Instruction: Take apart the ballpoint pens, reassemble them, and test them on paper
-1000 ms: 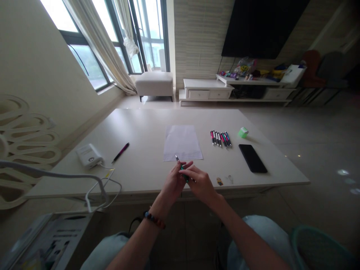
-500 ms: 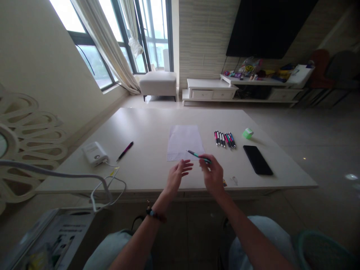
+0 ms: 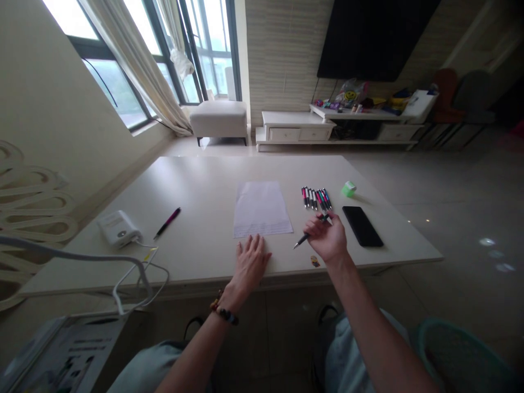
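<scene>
The sheet of paper (image 3: 262, 210) lies flat on the white table (image 3: 196, 188), straight ahead of my left hand (image 3: 249, 263). Its two side edges run away from me, and small lines of writing show along the end near me. My left hand is much nearer to it than my right hand (image 3: 326, 238), which is off to the right of the paper's near corner.

The ballpoint pen (image 3: 303, 239) is in my right hand. It lies on a slant: its silver tip points down and left, toward me, and its back end pokes up to the right, past my fingers. So the tip is near the paper's corner but out to the side, not over the page. I can't tell if the tip touches the table.

My right fingers are curled in around the pen, and they hide its middle. My left hand holds nothing. It is palm down on the table, fingers a bit spread, with the tips right by the paper's near edge. I can't tell if they touch it.

A row of pens (image 3: 316, 198) sits just past my right hand, a black phone (image 3: 362, 226) is to its right, and a little cartoon sticker (image 3: 315, 261) is on the near side.
</scene>
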Motion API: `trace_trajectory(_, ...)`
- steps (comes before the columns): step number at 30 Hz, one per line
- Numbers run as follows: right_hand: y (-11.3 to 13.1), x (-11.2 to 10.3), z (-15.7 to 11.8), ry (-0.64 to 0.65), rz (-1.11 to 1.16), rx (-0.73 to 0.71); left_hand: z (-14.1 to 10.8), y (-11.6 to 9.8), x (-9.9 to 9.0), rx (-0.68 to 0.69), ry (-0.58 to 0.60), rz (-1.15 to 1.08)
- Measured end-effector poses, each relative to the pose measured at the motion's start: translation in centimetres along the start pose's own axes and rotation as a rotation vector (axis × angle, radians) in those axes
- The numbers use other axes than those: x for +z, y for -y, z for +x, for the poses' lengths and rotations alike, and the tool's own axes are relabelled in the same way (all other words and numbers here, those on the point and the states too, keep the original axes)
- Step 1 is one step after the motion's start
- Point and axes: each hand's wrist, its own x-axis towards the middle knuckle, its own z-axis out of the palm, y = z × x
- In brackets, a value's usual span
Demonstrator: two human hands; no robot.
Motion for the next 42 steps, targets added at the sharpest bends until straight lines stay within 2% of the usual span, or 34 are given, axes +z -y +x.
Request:
trace_trajectory(6, 0.4, 0.1, 0.3, -0.037, -0.051, -0.030, -2.4, -1.3, -0.6, 0.043, -0.021, 0.024)
trace_trajectory(10, 0.4, 0.7, 0.4, -0.003, -0.092, 0.030, -3.7, -1.9, -0.5, 0.092, -0.031, 0.005)
trace_trajectory(18, -0.2, 0.8, 0.9, 0.013, -0.154, 0.031, -4.3, -1.6, 0.3, 0.174, 0.032, 0.016)
trace_trajectory(22, -0.7, 0.7, 1.3, -0.012, -0.300, 0.025, -4.3, -1.7, -0.2, 0.165, 0.046, 0.027)
trace_trajectory(27, -3.0, 0.7, 1.0, 0.043, -0.674, 0.184, -4.1, -1.9, 0.2, 0.173, 0.047, 0.035)
trace_trajectory(29, -4.3, 0.5, 1.2, 0.079, -0.816, 0.120, -4.0, -1.8, 0.6, 0.180, 0.047, 0.049)
trace_trajectory(31, -5.4, 0.3, 1.6, 0.107, -0.905, -0.017, -4.0, -1.7, 0.9, 0.185, 0.052, 0.061)
trace_trajectory(33, -6.3, 0.1, 2.1, 0.087, -0.953, -0.094, -4.1, -1.7, 1.0, 0.190, 0.060, 0.065)
trace_trajectory(37, -8.0, -0.6, 3.1, 0.072, -1.005, -0.069, -4.0, -1.7, 0.9, 0.183, 0.089, 0.065)
trace_trajectory(42, -10.3, -2.2, 3.6, -0.039, -1.222, -0.315, -3.9, -1.6, 1.0, 0.190, 0.108, 0.082)
